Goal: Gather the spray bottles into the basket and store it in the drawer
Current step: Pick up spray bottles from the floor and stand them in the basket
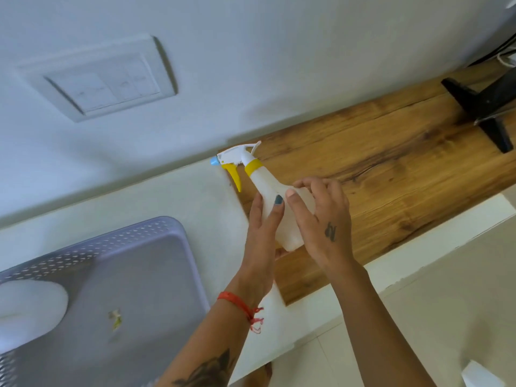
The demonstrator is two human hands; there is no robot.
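Note:
A white spray bottle [279, 202] with a yellow collar, yellow trigger and blue nozzle tip is tilted over the edge of the wooden counter [391, 174]. My left hand [262, 233] grips its body from the left, thumb across the front. My right hand [324, 222] holds the bottle from the right with curled fingers. A lilac perforated basket [117, 247] stands at the lower left on the white surface. A white rounded object [28, 317], perhaps another bottle, lies in it at the left edge, partly cut off.
A white wall with a switch plate [103, 79] rises behind. A black stand foot [485, 107] sits at the far right of the counter. A small scrap [116, 319] lies on the basket floor. The white ledge [167, 196] runs between basket and counter.

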